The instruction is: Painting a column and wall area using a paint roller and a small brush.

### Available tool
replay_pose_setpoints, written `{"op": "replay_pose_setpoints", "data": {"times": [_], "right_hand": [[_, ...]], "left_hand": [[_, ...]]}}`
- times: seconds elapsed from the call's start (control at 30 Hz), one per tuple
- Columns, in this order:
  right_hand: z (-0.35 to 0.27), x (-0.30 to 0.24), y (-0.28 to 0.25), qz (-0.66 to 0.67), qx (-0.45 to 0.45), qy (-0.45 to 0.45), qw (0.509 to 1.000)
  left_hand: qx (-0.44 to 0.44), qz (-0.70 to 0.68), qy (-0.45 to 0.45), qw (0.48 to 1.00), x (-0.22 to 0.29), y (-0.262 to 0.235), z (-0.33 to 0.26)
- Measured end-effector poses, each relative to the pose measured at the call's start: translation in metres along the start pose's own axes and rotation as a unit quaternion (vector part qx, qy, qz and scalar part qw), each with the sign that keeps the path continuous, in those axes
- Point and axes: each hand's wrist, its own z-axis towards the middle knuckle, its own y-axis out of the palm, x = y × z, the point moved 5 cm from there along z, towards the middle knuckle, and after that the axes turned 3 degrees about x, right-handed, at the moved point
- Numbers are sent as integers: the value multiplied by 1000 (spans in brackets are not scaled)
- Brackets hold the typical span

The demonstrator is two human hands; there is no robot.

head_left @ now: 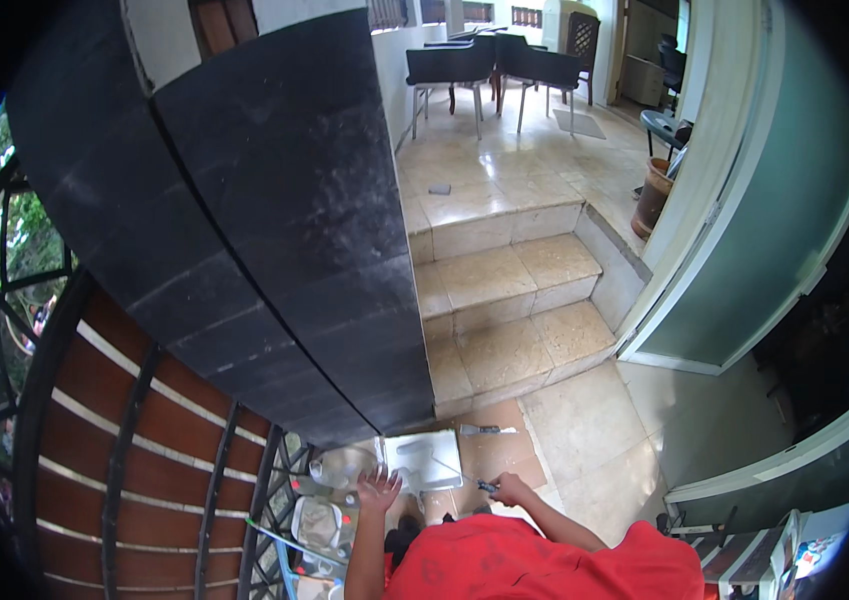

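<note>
My right hand (513, 490) is closed around the dark handle of a paint roller (486, 486). The roller's thin frame reaches left over a shallow white paint tray (447, 446), and its head seems to lie in the white paint there. My left hand (379, 489) is raised beside the tray's left edge, fingers spread, holding nothing. A dark-handled flat tool (480, 430) with a whitish end, perhaps a brush or scraper, lies right of the tray on brown cardboard (511, 455).
A tall dark grey wall (284, 220) rises ahead. Tiled steps (519, 310) climb to a floor with black chairs (449, 67). Clear plastic containers (319, 522) stand at my left by slatted railings (134, 450). A frosted glass door (759, 260) stands at the right.
</note>
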Motion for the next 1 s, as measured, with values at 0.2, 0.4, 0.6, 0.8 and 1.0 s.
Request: {"op": "replay_pose_setpoints", "data": {"times": [0.2,0.4,0.6,0.8,1.0], "right_hand": [[-22,29,-34,-19,78,-87,993],[-67,17,-61,26,116,-130,984],[-127,-11,-72,99,81,-21,992],[-158,-32,-81,111,110,-23,987],[-175,-47,-91,111,122,-3,986]], "left_hand": [[-28,-32,-9,999,-24,1,36],[49,-32,22,998,-7,28,13],[135,13,85,987,14,-7,21],[135,38,69,988,15,-12,17],[132,47,55,989,18,-3,17]]}}
